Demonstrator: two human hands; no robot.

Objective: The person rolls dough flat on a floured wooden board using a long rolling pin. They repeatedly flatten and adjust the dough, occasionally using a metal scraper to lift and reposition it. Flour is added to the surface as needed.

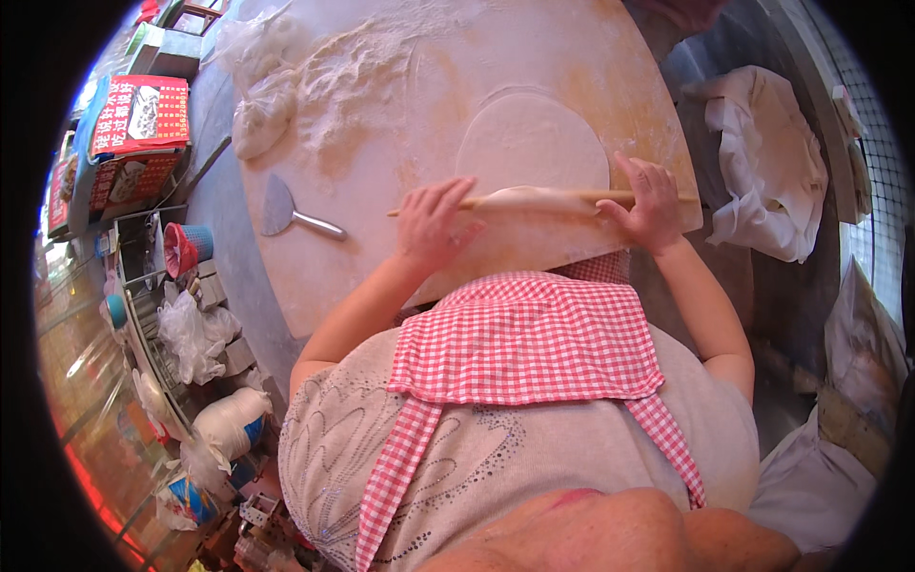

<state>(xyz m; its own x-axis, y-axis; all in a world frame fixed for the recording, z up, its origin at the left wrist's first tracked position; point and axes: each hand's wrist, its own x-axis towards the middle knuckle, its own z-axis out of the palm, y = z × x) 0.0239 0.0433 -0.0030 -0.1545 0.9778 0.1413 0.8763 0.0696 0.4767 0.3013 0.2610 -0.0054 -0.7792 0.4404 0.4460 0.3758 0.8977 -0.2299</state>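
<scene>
A thin wooden rolling pin (619, 194) lies crosswise near the front edge of a floured wooden board (372, 250). My left hand (437, 223) rests over its left part, fingers on top and pointing away from me. My right hand (649, 204) holds the right part, with thumb and fingers spread about it. Between the hands, the near edge of a thin round sheet of dough (532, 146) is lapped over the pin. The rest of the sheet lies flat beyond it. A metal dough scraper (289, 209) sits left of my left hand.
Loose flour (361, 89) is heaped at the board's far left, beside a knotted clear plastic bag (264, 114). A cloth-lined container (768, 161) stands to the right. Left are a red printed box (139, 114), a blue basket (196, 243) and a string spool (232, 422).
</scene>
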